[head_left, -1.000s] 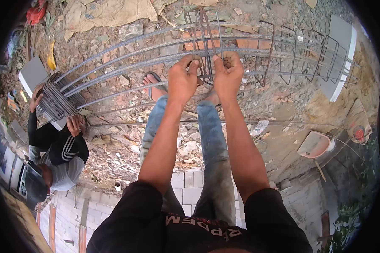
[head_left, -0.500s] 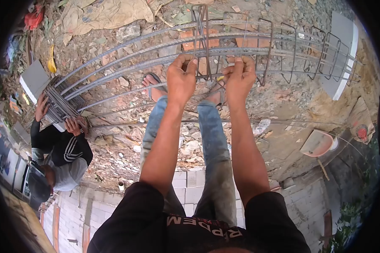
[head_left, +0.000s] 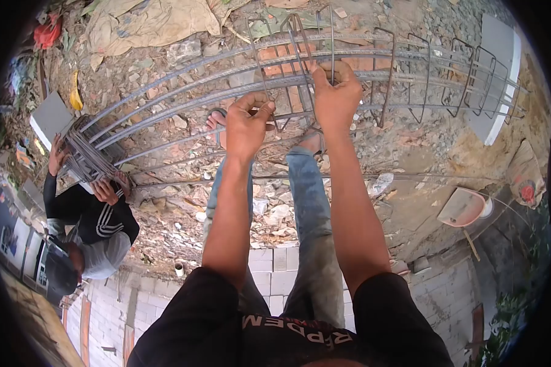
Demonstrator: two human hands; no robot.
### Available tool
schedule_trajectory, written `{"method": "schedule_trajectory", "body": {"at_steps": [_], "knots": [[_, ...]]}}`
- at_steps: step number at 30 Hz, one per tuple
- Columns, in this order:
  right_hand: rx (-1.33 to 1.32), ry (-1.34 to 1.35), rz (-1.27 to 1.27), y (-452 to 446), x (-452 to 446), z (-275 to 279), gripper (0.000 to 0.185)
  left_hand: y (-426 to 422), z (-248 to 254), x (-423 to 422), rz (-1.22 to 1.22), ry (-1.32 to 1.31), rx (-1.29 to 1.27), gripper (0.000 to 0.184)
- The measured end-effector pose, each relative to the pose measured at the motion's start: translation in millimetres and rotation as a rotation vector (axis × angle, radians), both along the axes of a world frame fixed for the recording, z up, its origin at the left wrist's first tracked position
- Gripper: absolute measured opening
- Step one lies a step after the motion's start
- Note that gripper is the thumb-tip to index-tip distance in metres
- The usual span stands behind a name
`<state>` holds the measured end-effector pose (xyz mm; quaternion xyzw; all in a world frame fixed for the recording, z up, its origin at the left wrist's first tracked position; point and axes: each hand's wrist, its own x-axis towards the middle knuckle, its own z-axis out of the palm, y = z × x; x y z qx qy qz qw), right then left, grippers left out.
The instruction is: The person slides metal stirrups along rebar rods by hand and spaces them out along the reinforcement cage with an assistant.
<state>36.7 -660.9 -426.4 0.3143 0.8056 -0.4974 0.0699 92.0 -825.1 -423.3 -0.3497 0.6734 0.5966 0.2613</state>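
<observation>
Several long ribbed steel bars (head_left: 208, 59) run across in front of me, with rectangular rebar stirrups standing around them. My left hand (head_left: 245, 129) is closed on the side of one stirrup (head_left: 255, 52), just below the bars. Further right and a little higher, my right hand (head_left: 337, 101) grips another stirrup (head_left: 333, 37), its fingertips curled near the upper bars. Between my hands, more stirrups (head_left: 297, 46) lean at an angle. Beyond my right hand, several stirrups (head_left: 392, 73) are spaced along the bars.
A co-worker (head_left: 98, 214) crouches at the left, both hands at a stack of stirrups (head_left: 86, 153) on the bars. Grey blocks (head_left: 50, 116) support the bar ends. Orange bricks (head_left: 287, 52) and rubble lie below. A dustpan-like scoop (head_left: 460, 207) lies at right.
My hands have moved apart: the left went left and slightly down, the right rose slightly to the left. The stirrups they hold have shifted left along the bars.
</observation>
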Motion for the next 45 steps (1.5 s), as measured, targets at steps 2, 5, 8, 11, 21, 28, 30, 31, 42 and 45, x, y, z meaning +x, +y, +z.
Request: {"method": "schedule_trajectory", "body": {"at_steps": [2,5,8,11,21,28,30,31,42,45], "knots": [[0.042,0.019,0.129,8,1,-8,0.014,-17,-3,2,-0.111,-0.019,-0.092,0.014],[0.147,0.104,0.206,9,2,-25,0.014,-15,1,-1,-0.124,0.091,-0.210,0.014],[0.159,0.105,0.124,18,2,-24,0.014,-13,-1,1,-0.158,0.172,-0.450,0.017],[0.103,0.144,0.102,43,9,-25,0.014,0,4,0,-0.218,0.280,-0.636,0.015],[-0.054,0.156,0.141,64,7,-35,0.009,91,-23,11,0.019,-0.021,0.239,0.035],[-0.323,0.100,0.150,99,-4,-14,0.012,92,-14,-10,0.045,-0.012,0.261,0.030],[-0.330,0.105,0.196,100,-4,-10,0.012,96,-7,-11,0.020,0.013,0.280,0.030],[-0.352,0.080,0.172,97,-3,-8,0.011,99,-4,-12,0.007,0.032,0.288,0.030],[0.016,0.106,0.031,82,9,-11,0.022,97,-9,4,-0.004,-0.008,0.468,0.010],[0.222,0.142,0.184,70,15,-14,0.026,89,-14,9,-0.130,-0.013,0.385,0.010]]}}
